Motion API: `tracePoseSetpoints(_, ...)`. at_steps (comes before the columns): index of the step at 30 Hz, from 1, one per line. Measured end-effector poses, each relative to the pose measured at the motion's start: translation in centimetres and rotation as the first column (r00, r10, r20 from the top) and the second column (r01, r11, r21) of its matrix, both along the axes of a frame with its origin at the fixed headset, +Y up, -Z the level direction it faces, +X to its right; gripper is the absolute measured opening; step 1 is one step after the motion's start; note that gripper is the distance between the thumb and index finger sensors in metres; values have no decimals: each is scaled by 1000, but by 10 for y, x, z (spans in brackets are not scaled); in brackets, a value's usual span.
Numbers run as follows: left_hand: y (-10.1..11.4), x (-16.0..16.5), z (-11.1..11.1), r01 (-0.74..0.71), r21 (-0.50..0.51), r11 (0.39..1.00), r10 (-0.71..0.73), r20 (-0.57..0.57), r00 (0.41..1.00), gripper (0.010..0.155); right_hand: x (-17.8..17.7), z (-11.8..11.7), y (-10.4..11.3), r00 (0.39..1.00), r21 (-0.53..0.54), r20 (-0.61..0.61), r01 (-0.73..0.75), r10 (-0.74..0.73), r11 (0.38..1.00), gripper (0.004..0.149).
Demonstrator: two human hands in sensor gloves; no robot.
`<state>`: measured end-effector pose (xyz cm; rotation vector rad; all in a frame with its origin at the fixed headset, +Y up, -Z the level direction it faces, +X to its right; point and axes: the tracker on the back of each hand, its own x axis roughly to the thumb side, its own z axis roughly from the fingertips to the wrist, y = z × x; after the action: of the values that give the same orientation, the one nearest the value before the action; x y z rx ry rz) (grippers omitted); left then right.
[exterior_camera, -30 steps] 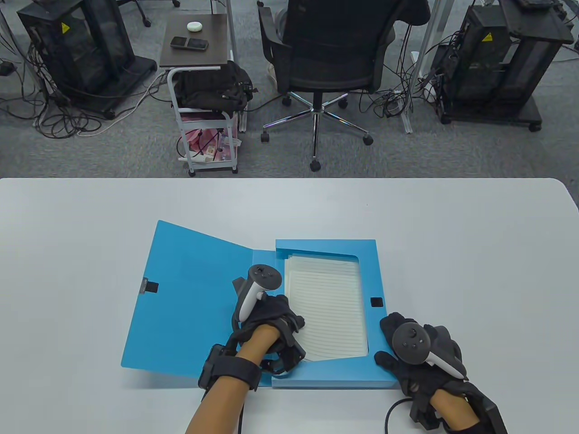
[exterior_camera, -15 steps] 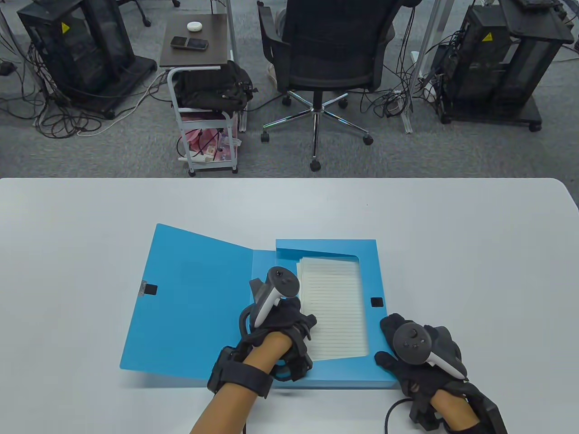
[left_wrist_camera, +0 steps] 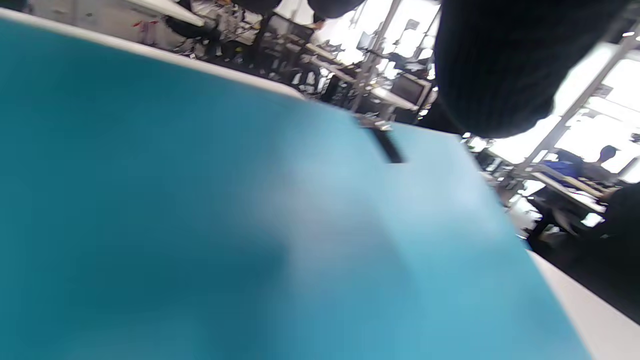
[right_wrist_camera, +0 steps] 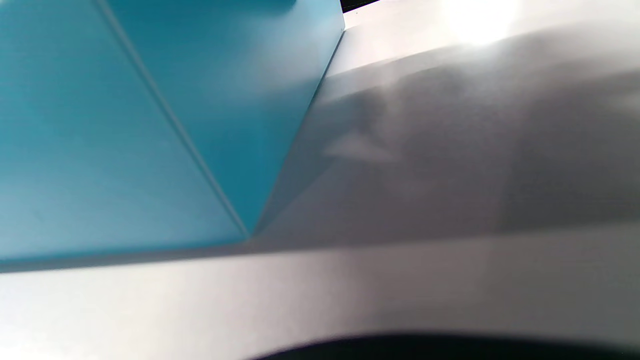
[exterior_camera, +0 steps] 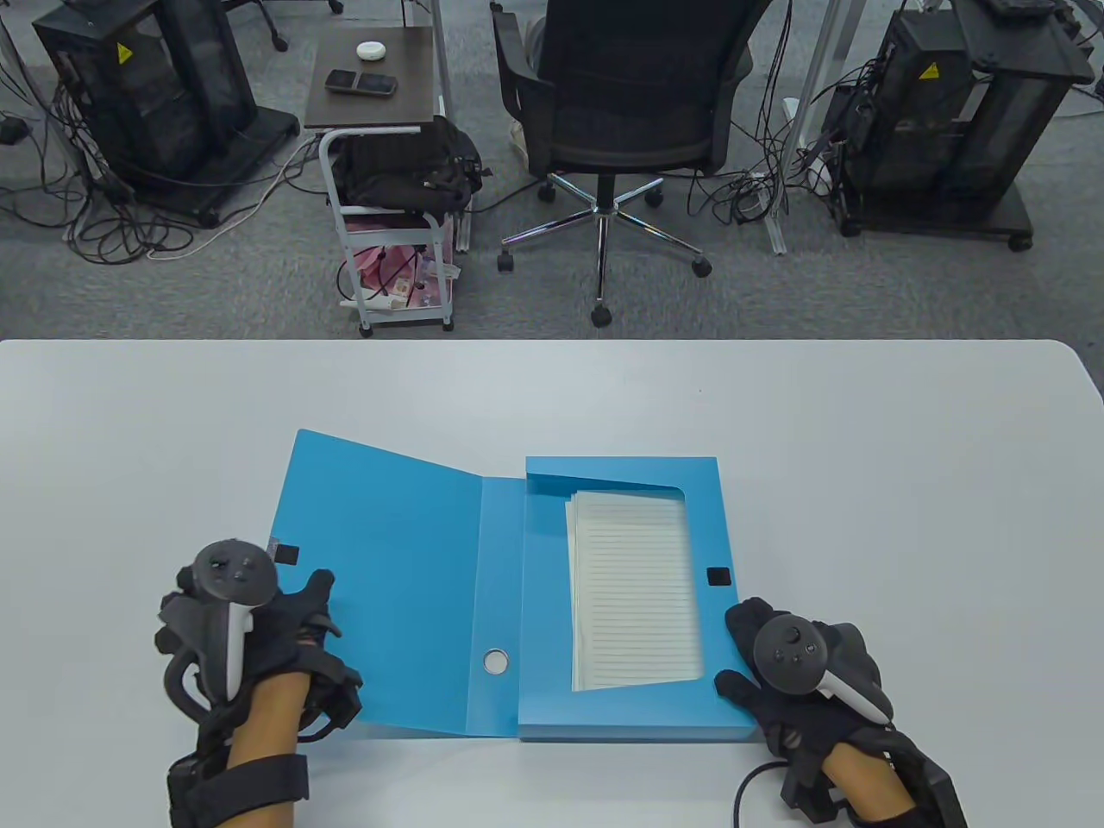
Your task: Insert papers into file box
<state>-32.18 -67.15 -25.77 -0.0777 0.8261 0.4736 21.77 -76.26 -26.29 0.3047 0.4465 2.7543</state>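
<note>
The blue file box (exterior_camera: 621, 470) lies open on the white table, its lid (exterior_camera: 388, 569) folded out flat to the left. A stack of lined papers (exterior_camera: 634, 595) lies inside the box tray. My left hand (exterior_camera: 250, 630) is at the lid's near left corner, thumb on the lid surface; the other fingers are hidden under the tracker. The left wrist view shows the lid (left_wrist_camera: 225, 210) close up, with its black fastener patch (left_wrist_camera: 387, 147). My right hand (exterior_camera: 776, 673) rests on the box's near right corner. The right wrist view shows the box wall (right_wrist_camera: 150, 125).
The table (exterior_camera: 862, 483) stretches bare to the right and behind the box. A black office chair (exterior_camera: 630, 112), a small white cart (exterior_camera: 392, 224) and equipment racks stand on the floor beyond the table's far edge.
My left hand has left the papers in the tray and moved left to the lid's near left corner. The papers now lie uncovered in the box. The right hand has not moved.
</note>
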Motion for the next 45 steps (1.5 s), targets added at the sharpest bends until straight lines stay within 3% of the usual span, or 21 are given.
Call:
tracePoseSetpoints(3, -7, -17, 8, -111, -56, 992, 107, -63, 992, 97, 1, -2, 0, 1000, -13, 1, 6, -6, 1000, 76)
tracePoseSetpoints(5, -4, -22, 11, -205, -57, 977, 201, -74, 977, 87, 1, -2, 0, 1000, -11, 3, 4, -4, 1000, 76)
tracePoseSetpoints(8, 9, -26, 12, -257, 85, 963, 263, -72, 962, 52, 1, -1, 0, 1000, -1, 5, -9, 9, 1000, 76)
tracePoseSetpoints(10, 17, -26, 10, -376, 96, 922, 379, -19, 925, 50, 2, -1, 1, 1000, 16, 13, -23, 22, 1000, 76)
tracePoseSetpoints(12, 24, -20, 9, -531, 100, 841, 525, 86, 847, 52, 2, -1, 1, 1000, 18, 16, -25, 24, 1000, 76)
tracePoseSetpoints(14, 30, 0, 4, -700, 59, 712, 667, 255, 700, 55, 2, -2, 2, 999, 23, 18, -34, 34, 999, 76)
tracePoseSetpoints(16, 36, 24, 3, -774, -18, 632, 728, 354, 587, 55, 2, -2, 2, 999, 24, 18, -37, 36, 999, 76)
tracePoseSetpoints(19, 50, 64, 1, -816, -56, 576, 712, 525, 466, 57, 4, -2, 2, 999, 37, 34, -30, 29, 999, 75)
tracePoseSetpoints(25, 65, 160, -3, -725, -74, 684, 535, 727, 430, 58, 5, -2, 3, 998, 75, 53, -34, 30, 997, 72)
tracePoseSetpoints(29, 52, 230, -12, -707, -109, 698, 501, 781, 374, 58, 5, -3, 4, 998, 69, 56, -42, 39, 997, 71)
tracePoseSetpoints(35, 19, 313, -33, -578, -177, 797, 464, 792, 397, 57, 5, -3, 4, 998, 68, 53, -50, 47, 996, 71)
tracePoseSetpoints(39, -3, 345, -43, -432, -209, 878, 407, 799, 441, 55, 4, -3, 4, 998, 68, 56, -36, 32, 997, 72)
tracePoseSetpoints(45, -22, 377, -53, -285, -233, 930, 347, 814, 465, 54, 5, -4, 3, 998, 67, 55, -28, 24, 997, 72)
